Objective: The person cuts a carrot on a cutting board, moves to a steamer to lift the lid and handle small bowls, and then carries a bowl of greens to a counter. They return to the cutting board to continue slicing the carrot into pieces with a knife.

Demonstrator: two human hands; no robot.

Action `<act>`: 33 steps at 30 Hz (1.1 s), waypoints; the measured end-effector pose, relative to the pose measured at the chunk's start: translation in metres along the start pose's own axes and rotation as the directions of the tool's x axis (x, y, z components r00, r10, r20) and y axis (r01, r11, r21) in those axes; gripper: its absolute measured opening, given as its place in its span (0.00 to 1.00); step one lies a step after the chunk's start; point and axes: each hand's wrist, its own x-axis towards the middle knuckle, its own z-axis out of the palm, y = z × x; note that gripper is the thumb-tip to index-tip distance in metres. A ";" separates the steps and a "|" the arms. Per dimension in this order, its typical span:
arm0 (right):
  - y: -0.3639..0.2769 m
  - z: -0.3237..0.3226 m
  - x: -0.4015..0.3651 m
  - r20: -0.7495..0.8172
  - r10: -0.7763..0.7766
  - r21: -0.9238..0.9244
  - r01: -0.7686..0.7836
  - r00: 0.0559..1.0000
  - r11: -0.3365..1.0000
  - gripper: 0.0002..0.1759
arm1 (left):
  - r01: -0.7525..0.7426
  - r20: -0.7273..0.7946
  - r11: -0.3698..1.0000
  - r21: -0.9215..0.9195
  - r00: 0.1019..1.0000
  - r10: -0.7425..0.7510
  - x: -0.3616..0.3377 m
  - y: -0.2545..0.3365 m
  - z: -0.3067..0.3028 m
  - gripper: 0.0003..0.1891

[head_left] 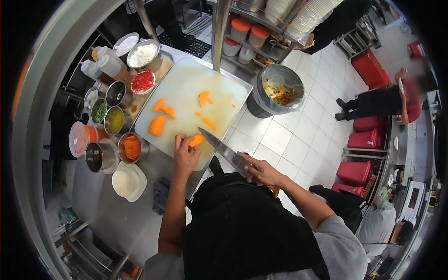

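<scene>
My left hand point(185, 150) grips a small orange vegetable piece point(197, 140) near the front edge of the white cutting board point(179, 86). In my right hand point(259, 171) is a large knife point(226, 150), its tip beside that piece, its blade slanting over the board's edge. A large orange chunk point(157, 125) lies at the board's left, with smaller wedges point(167, 112) above it. Farther right are another wedge point(204, 98) and a thin orange strip point(208, 123).
Left of the board stand a metal cup of orange slices point(132, 147), a bowl of white powder point(143, 55) and squeeze bottles point(108, 65). A lined bin point(276, 91) with scraps stands right of the board. Two people point(380, 103) point(380, 224) are at the right.
</scene>
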 end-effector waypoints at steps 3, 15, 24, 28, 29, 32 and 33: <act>0.001 0.001 -0.007 0.017 0.031 -0.004 -0.031 0.999 0.999 0.33 | 0.033 0.069 0.999 0.031 0.997 -0.035 0.004 0.003 -0.005 0.18; 0.025 0.015 0.001 0.017 -0.070 -0.003 0.070 0.997 0.998 0.34 | 0.008 0.094 1.000 -0.008 0.996 -0.007 0.009 0.005 -0.008 0.18; 0.022 0.020 0.000 -0.009 -0.111 -0.095 0.110 0.994 0.989 0.35 | -0.004 0.066 0.999 0.033 0.998 0.002 0.007 0.001 -0.012 0.18; 0.025 0.024 0.005 -0.026 -0.136 -0.114 0.132 0.990 0.985 0.35 | -0.018 0.072 1.000 0.013 0.997 0.017 0.010 0.001 -0.014 0.18; 0.024 0.025 0.007 -0.028 -0.148 -0.112 0.144 0.989 0.983 0.36 | -0.012 0.067 1.000 0.000 0.998 0.012 0.009 0.000 -0.014 0.18; 0.019 0.026 0.010 -0.027 -0.150 -0.101 0.147 0.988 0.984 0.36 | -0.001 0.055 1.000 -0.020 0.998 0.002 0.006 -0.003 -0.013 0.17; 0.017 0.027 0.011 -0.028 -0.143 -0.090 0.140 0.989 0.986 0.36 | 0.002 0.054 1.000 -0.020 0.999 -0.001 0.006 -0.003 -0.013 0.17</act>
